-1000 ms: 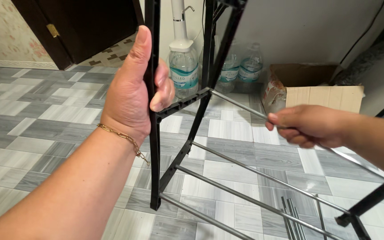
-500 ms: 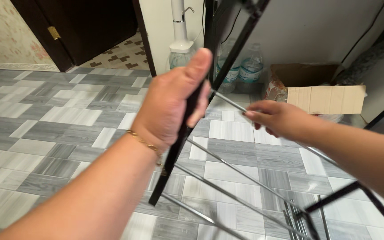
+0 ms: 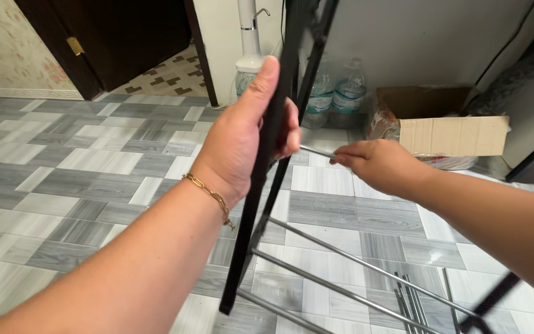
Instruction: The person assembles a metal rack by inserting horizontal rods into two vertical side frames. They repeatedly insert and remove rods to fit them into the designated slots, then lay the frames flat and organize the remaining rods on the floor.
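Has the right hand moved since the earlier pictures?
Yes. The right hand has shifted leftward, away from the cardboard box and closer to the black frame, pinching a silver rod.

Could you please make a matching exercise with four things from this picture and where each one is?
Things:
1. left hand
2. right hand
3. cardboard box
4. water bottles

Places:
A. by the wall, behind the frame
B. gripping the black frame bar
C. holding a thin silver rod
D. on the floor, far right

Pairs: 1-B, 2-C, 3-D, 4-A
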